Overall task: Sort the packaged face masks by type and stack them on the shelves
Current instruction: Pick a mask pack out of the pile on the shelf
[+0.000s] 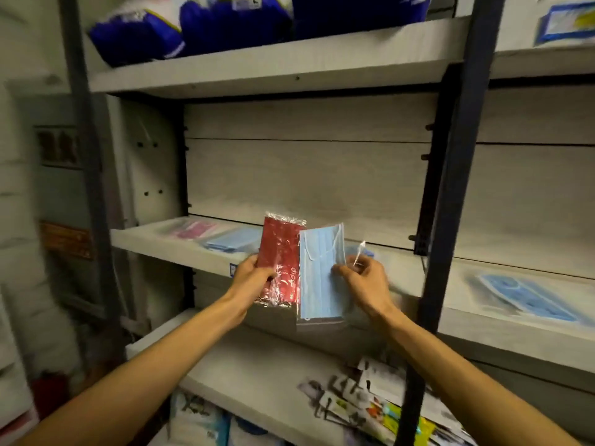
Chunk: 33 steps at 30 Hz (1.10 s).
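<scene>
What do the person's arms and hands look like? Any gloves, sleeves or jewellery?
Both arms are bare to the frame's edge, with no sleeves in view. The left hand and right hand wear no gloves. No rings, watch or bracelets show, though the picture is slightly blurred.

We note that the red mask pack (pixel 283 262) is wrapped in glossy, crinkled clear plastic film. The blue mask pack (pixel 322 278) shows matt pleated cloth-like fabric. The shelf boards (pixel 322 62) look like matt pale wood-grain; the uprights (pixel 457 156) look like dark metal.
</scene>
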{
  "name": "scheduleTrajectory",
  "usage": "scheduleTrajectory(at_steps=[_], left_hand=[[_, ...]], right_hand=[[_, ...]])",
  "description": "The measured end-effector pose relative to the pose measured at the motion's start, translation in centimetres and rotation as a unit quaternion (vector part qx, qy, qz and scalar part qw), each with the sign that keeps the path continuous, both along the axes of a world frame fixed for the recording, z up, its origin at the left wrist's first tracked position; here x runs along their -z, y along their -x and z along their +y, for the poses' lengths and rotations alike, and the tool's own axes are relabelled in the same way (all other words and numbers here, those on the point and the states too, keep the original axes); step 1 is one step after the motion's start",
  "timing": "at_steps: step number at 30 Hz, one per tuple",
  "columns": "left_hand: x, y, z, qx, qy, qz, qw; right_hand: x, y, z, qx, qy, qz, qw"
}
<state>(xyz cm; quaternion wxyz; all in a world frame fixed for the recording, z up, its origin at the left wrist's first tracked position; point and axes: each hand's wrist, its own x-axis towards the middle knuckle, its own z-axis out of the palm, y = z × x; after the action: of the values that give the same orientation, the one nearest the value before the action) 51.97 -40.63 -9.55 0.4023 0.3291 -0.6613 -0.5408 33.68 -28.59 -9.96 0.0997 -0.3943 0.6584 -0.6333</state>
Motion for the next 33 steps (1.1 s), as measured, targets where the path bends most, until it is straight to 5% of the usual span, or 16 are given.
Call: scheduleTrajectory(at_steps=[7,15,20,29,33], left_hand=[[-1.4,1.9,-11.2,0.009,0.106,-0.102,0.989],[-2.0,6.7,-19.8,0.069,0.293,-0.27,0.915],[-2.8,7.0,-24.2,0.045,0.319,-0.251,0.913],[-3.7,3.1,-32.6,0.05,0.162,-0.198,0.966],[-3.8,1.7,-33.8,0.12,0.106,-0.164,0.973]], right_hand=[[-2.1,2.8,-7.9,0.077,0.061,0.031,0.995],[-6.1,7.5,-14.8,0.072,0.029,-0.039,0.996],[-8.8,8.1,-18.5,0.016,-0.015,-0.055,0.998],[-8.8,4.0,-26.1,-0.083,-0.014,-0.128,0.988],[-5.6,0.3,-30.8,-0.006,-0.075,-0.137,0.988]])
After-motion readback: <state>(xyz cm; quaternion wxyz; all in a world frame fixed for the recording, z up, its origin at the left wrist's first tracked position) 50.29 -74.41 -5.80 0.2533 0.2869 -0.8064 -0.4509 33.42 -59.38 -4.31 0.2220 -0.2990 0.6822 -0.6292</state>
